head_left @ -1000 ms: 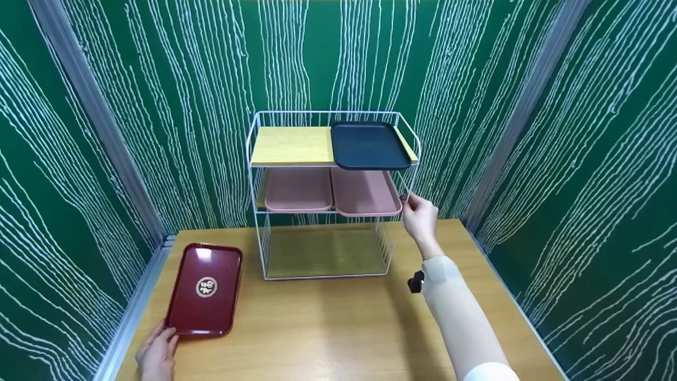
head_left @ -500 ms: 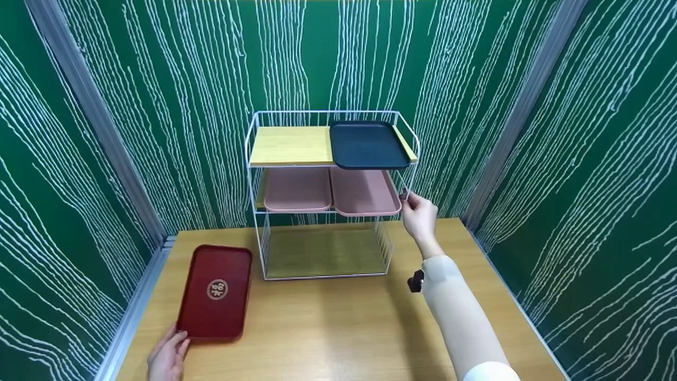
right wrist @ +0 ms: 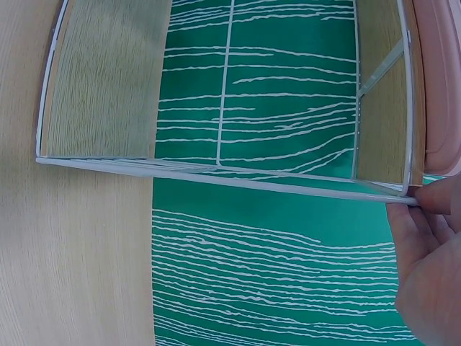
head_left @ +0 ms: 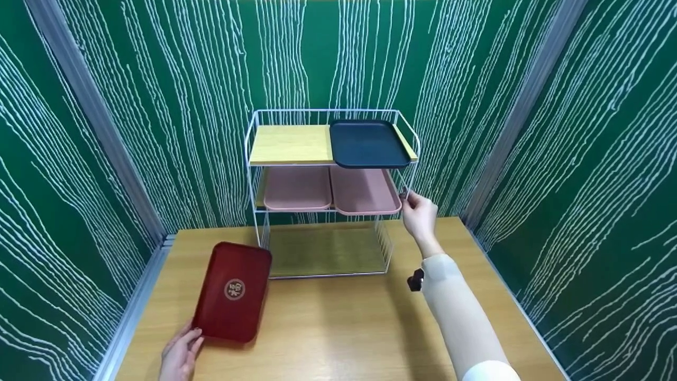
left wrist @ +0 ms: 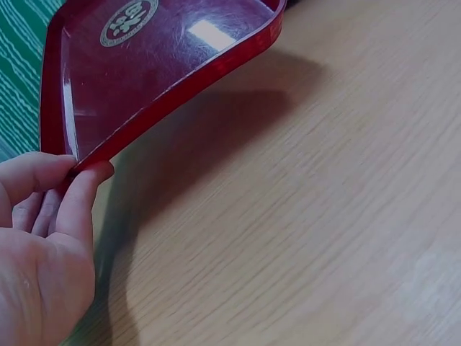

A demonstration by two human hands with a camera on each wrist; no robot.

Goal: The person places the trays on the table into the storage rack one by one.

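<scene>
My left hand (head_left: 181, 353) pinches the near left corner of a dark red serving tray (head_left: 232, 304) with a round gold emblem. In the left wrist view the tray (left wrist: 155, 61) is raised over the table and casts a shadow; thumb and fingers clasp its corner. In the head view its far right corner overlaps the front left of a white wire shelf rack (head_left: 328, 276). My right hand (head_left: 420, 216) grips the rack's right front upright at middle-shelf height; the right wrist view shows thumb and fingers around the white wire (right wrist: 288, 189).
On the rack's top board, a dark blue tray (head_left: 370, 144) lies at the right beside bare yellow wood (head_left: 292, 144). Two pink trays, a left one (head_left: 298, 188) and a right one (head_left: 366, 190), fill the middle shelf. Green walls (head_left: 322, 58) enclose the wooden table (head_left: 338, 328).
My left hand has carried the red tray rightward, toward the rack's front left, and the tray has tilted a little. My right hand has stayed on the upright.
</scene>
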